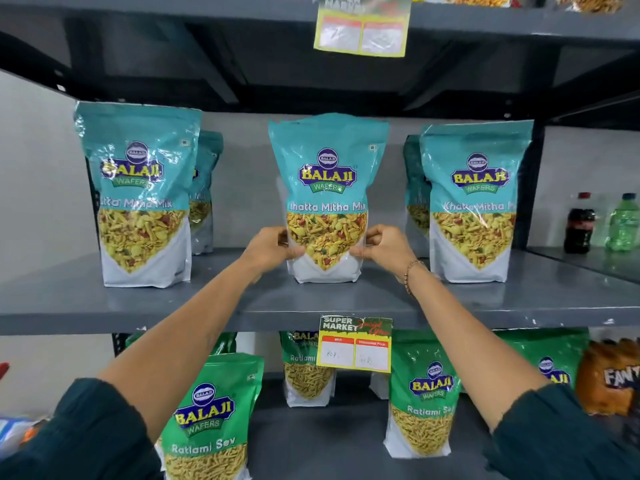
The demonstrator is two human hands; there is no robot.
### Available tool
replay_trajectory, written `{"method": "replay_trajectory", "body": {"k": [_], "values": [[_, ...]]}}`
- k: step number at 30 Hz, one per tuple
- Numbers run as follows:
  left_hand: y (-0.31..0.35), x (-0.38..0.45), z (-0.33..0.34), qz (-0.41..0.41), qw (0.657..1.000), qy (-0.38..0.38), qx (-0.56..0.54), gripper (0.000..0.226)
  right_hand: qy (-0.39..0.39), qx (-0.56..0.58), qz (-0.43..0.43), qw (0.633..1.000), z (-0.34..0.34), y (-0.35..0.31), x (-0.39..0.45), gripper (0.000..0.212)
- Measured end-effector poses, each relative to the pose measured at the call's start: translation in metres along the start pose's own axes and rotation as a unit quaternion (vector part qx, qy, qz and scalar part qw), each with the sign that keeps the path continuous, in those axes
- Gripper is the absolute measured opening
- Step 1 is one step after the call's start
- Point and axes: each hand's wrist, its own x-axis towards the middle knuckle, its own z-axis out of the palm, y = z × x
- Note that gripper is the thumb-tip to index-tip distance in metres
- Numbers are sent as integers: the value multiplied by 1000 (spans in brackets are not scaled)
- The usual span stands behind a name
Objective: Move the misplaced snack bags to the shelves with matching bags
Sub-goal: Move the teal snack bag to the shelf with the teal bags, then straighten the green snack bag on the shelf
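A teal Khatta Mitha Mix bag (327,188) stands upright in the middle of the grey middle shelf (207,303). My left hand (268,249) grips its lower left edge and my right hand (384,247) grips its lower right edge. Matching teal bags stand to the left (142,192) and to the right (474,199), each with another teal bag partly hidden behind it. On the shelf below stand green Ratlami Sev bags, one at the left (207,420), one at the centre (304,372) and one at the right (422,400).
A yellow price tag (355,342) hangs from the middle shelf's front edge, and another (362,27) from the shelf above. A cola bottle (580,225) and a green bottle (623,223) stand on the neighbouring shelf at right. An orange Fanta pack (609,379) sits lower right.
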Motion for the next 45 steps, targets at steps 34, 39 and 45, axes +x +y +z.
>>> {"method": "replay_trajectory", "body": {"k": [34,39,45], "values": [[-75,-226,5,34,953,261,-153,13,-84,303,95,944,131,-12,-242,7],[-200,-274,3,-211,940,267,-37,21,-162,224,219,936,199,67,-276,2],[-267,-285,-7,-311,914,256,41,21,-174,69,267,945,252,128,-267,39]]}}
